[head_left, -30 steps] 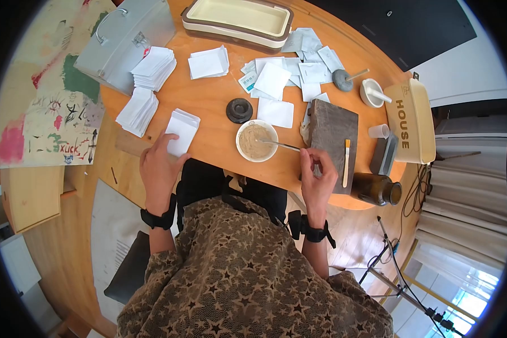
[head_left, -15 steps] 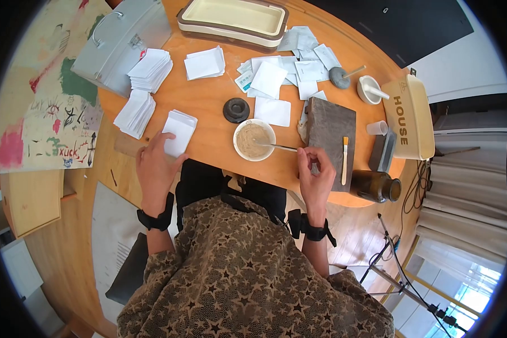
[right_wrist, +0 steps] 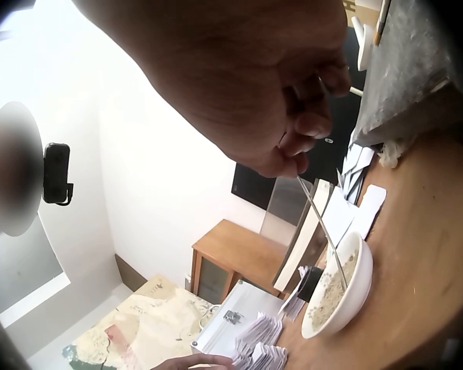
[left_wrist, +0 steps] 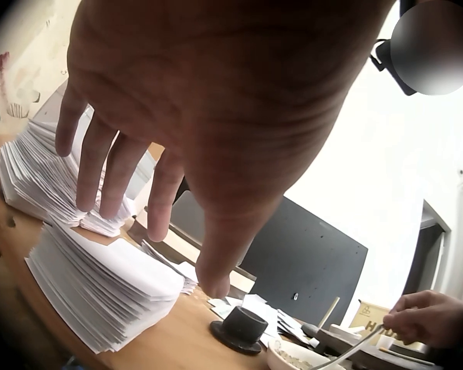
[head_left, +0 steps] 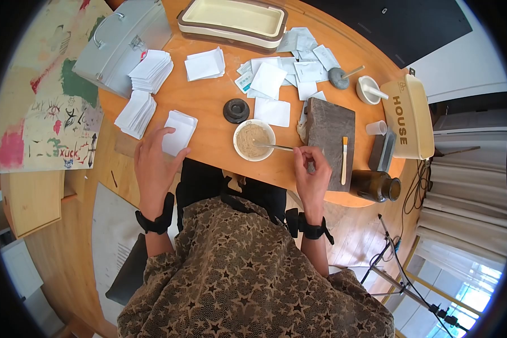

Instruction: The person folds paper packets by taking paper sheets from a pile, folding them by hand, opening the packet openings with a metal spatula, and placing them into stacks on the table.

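Observation:
My left hand (head_left: pixel 155 169) is beside a small stack of white paper packets (head_left: pixel 181 129) at the table's near edge, with index fingertip and thumb by its sides. In the left wrist view its fingers (left_wrist: pixel 162 196) extend loosely over the packets, holding nothing. My right hand (head_left: pixel 312 174) pinches the handle end of a thin metal spoon (head_left: pixel 281 147) between thumb and fingers. The spoon slants into a white bowl (head_left: pixel 237 150) of beige powder (head_left: pixel 247 138), where its tip is buried. Behind the bowl sits a round black piece (head_left: pixel 236 110) with a raised centre.
More packet stacks (head_left: pixel 136 114) stand left, beside a metal case (head_left: pixel 121 48). Loose packets (head_left: pixel 268 81) lie behind the bowl. Rightward are a dark slab (head_left: pixel 329 132) bearing a brush (head_left: pixel 345 160), a brown jar (head_left: pixel 372 187), a mortar (head_left: pixel 366 93) and a beige box (head_left: pixel 408 118).
The left hand's fingers have lifted and spread slightly from the packet stack they were touching. The right hand has shifted a little left, still pinching the spoon in the bowl.

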`<state>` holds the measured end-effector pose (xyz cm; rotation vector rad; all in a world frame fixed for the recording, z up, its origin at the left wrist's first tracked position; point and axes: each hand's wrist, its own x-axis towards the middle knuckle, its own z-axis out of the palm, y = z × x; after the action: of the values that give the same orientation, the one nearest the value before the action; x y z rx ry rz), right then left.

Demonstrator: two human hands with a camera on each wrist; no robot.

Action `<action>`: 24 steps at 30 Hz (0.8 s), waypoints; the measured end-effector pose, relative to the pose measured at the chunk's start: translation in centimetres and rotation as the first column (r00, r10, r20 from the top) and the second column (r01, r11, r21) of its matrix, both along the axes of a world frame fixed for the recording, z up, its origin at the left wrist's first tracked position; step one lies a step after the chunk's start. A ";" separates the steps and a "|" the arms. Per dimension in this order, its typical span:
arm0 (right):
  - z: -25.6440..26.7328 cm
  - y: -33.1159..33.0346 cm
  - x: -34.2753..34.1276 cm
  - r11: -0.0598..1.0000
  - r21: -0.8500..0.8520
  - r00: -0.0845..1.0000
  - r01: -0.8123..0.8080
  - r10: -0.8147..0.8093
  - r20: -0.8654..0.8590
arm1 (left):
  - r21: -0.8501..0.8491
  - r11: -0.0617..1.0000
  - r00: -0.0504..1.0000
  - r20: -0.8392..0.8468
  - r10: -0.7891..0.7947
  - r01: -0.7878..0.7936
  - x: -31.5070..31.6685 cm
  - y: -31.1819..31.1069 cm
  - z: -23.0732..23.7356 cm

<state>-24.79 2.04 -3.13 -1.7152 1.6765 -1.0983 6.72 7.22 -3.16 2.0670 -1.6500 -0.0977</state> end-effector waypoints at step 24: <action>0.1 0.0 0.0 1.000 0.001 1.000 0.018 -0.018 0.012 | 0.022 0.999 0.998 -0.036 -0.044 0.045 -0.7 -1.0 0.7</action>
<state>-24.75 2.08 -3.00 -1.6923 1.6881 -1.1138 6.03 6.18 -2.44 2.0342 -1.6819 -0.1680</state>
